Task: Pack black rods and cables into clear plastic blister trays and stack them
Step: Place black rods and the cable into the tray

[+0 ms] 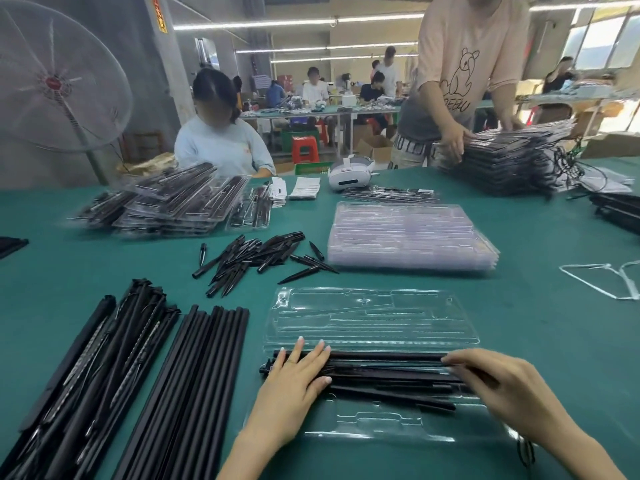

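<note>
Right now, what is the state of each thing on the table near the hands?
Left hand: flat, pressing on the rods.
Right hand: fingers on the rods' right end.
Rods: lying in the open tray.
Tray: unfolded, lid half empty.
Empty trays: stacked.
Spikes: loose pile.
Rod supply: laid side by side.

Both forearms reach in from the near edge and angle toward each other. The left hand [297,375] lies palm down, its fingers [320,355] straight and slightly spread, pressing flat, with the thumb stretched out to the right. The right hand [498,382] is also palm down, its fingers [453,360] extended leftward, close together and bent slightly at the tips.
</note>
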{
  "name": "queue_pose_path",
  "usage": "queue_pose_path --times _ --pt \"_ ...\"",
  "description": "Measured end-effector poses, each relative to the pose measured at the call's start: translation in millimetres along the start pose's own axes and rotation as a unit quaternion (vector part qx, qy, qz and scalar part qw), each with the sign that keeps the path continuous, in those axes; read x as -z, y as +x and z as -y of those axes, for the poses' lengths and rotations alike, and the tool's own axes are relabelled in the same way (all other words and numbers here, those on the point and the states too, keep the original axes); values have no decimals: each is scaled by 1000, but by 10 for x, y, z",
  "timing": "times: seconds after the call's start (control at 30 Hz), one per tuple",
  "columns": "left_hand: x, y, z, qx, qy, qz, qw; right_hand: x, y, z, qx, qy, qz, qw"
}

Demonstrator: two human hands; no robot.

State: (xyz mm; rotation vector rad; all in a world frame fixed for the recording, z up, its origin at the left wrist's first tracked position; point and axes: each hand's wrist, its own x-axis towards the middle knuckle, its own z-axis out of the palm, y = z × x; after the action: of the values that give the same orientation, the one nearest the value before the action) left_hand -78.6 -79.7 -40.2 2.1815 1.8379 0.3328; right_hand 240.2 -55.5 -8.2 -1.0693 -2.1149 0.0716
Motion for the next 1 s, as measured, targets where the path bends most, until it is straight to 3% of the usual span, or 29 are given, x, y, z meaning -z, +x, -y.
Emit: queue_pose_path --times 0.13,0.3,0.4,0.53,0.7,0.87,1.0 --pt "-9 -24 -3 2 7 -10 1000 123 4 118 33 55 33 997" --pt "-21 -42 31 2 15 3 1000 234 -18 309 80 111 133 982" --pt "-33 -47 12 10 -4 6 1000 237 -38 140 28 86 183 979" --pt "-31 -36 10 44 -158 -25 986 147 -100 -68 -61 12 245 968" --pt "24 -43 60 28 -214 -30 976 98 -170 11 -81 -3 218 973" --pt "16 5 35 0 -138 -62 989 -3 -257 -8 -150 -9 205 967" --pt "-13 -52 46 8 -119 -71 990 58 -177 10 -189 121 152 963"
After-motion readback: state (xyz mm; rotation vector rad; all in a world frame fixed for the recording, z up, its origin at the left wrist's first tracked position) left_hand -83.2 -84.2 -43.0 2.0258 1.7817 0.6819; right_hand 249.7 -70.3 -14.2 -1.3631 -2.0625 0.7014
